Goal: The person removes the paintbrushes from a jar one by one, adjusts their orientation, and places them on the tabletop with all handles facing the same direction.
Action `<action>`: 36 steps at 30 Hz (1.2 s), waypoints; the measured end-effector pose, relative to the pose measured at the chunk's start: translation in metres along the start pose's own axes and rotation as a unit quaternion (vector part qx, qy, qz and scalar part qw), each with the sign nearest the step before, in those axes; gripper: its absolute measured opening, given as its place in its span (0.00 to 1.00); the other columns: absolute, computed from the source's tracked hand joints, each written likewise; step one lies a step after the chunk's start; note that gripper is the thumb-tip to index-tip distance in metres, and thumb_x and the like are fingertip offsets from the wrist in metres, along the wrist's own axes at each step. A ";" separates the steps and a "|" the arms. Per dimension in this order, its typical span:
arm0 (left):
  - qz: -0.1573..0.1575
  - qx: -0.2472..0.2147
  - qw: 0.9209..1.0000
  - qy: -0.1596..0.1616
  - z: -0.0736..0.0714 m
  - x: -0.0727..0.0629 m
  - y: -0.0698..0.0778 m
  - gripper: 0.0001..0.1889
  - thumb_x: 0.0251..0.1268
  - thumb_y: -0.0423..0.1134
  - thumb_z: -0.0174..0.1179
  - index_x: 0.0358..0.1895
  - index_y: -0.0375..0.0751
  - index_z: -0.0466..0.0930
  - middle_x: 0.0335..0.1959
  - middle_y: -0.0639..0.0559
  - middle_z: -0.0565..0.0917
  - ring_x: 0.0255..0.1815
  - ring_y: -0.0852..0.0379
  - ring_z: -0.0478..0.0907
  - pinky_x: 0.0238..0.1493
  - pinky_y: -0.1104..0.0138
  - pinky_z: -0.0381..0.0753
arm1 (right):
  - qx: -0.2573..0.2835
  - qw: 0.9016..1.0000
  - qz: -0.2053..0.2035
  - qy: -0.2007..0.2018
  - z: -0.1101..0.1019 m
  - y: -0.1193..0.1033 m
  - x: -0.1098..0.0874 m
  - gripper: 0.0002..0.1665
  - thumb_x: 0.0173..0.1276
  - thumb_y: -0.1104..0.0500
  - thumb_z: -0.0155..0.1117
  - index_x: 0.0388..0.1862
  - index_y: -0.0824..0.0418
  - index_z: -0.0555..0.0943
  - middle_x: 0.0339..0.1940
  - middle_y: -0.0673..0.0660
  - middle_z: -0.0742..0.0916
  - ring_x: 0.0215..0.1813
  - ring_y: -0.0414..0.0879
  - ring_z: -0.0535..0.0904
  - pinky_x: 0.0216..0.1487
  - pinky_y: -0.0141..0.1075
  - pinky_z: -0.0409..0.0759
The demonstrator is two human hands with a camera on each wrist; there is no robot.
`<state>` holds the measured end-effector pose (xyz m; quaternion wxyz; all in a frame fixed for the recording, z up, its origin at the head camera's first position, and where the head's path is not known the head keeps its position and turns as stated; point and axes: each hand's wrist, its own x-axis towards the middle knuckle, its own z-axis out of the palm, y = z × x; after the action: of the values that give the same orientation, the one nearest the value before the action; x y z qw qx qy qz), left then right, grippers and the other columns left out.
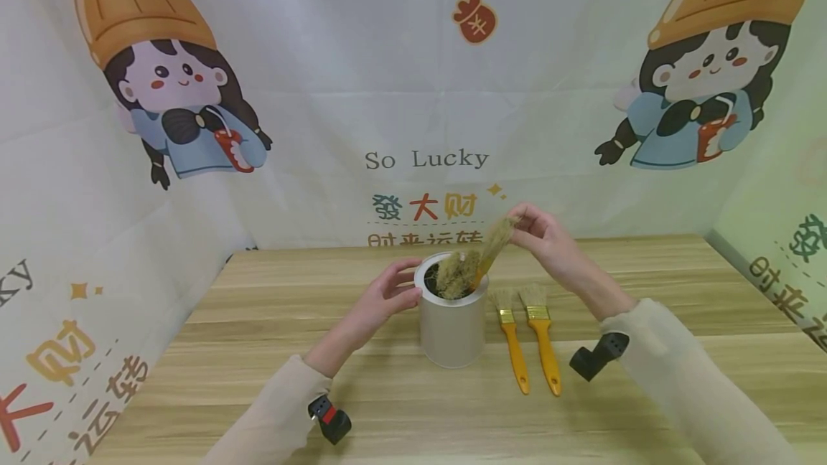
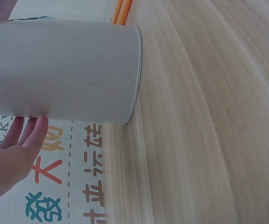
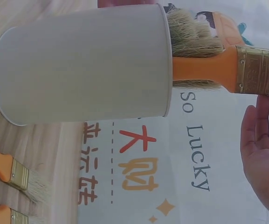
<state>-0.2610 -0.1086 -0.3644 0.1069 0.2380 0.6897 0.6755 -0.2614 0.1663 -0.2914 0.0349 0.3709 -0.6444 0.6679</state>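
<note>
We see a flat paintbrush with an orange handle, a brass-coloured metal band and tan bristles (image 3: 230, 70), tilted, its handle lowered into the mouth of a pale grey, cylindrical can with a white rim (image 1: 452, 339) and its bristles up. The right hand (image 1: 548, 239) pinches it narrowly by the bristle end. In the can, beside the handle, we see a thick clump of tan bristles (image 1: 457, 275). The left hand (image 1: 390, 293) grips the can near its rim, fingers spread and curved against the side.

Just right of the can, two more orange-handled brushes (image 1: 546, 350) lie side by side, bristles pointing away from the person, on a light, wood-grained table (image 1: 213, 357). We see cream sleeves (image 1: 685, 379) and a small black device (image 1: 599, 356) at each wrist. Behind hangs a white cloth backdrop (image 1: 323, 92) printed with cartoon figures (image 1: 174, 113) and "So Lucky" lettering (image 1: 426, 158).
</note>
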 end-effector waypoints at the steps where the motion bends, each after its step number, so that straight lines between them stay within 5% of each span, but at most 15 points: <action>1: -0.001 -0.001 1.000 0.001 0.000 0.000 0.000 0.26 0.61 0.35 0.55 0.62 0.38 0.58 0.59 0.37 0.63 0.58 0.43 0.63 0.53 0.52 0.66 | -0.001 1.000 -0.001 0.003 0.000 -0.001 0.000 0.12 0.64 0.72 0.47 0.35 0.56 0.72 0.33 0.50 0.81 0.37 0.41 0.76 0.46 0.33 0.73; 18: 0.004 -0.001 1.000 -0.003 -0.001 0.001 -0.003 0.26 0.61 0.36 0.55 0.62 0.39 0.58 0.60 0.37 0.62 0.57 0.43 0.64 0.53 0.52 0.66 | 0.025 0.999 -0.024 -0.003 -0.002 -0.015 0.001 0.06 0.67 0.69 0.47 0.37 0.59 0.69 0.39 0.55 0.82 0.45 0.48 0.77 0.46 0.38 0.73; 36: 0.002 0.001 1.000 0.001 0.000 0.000 -0.001 0.25 0.62 0.34 0.54 0.62 0.39 0.59 0.59 0.37 0.63 0.57 0.44 0.64 0.53 0.52 0.67 | 0.028 0.996 -0.051 0.065 -0.002 -0.031 0.002 0.07 0.66 0.70 0.47 0.35 0.61 0.71 0.37 0.56 0.82 0.41 0.47 0.78 0.43 0.36 0.75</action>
<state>-0.2616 -0.1088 -0.3654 0.1045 0.2390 0.6897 0.6754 -0.2479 0.1726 -0.2641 0.0999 0.3599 -0.6025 0.7053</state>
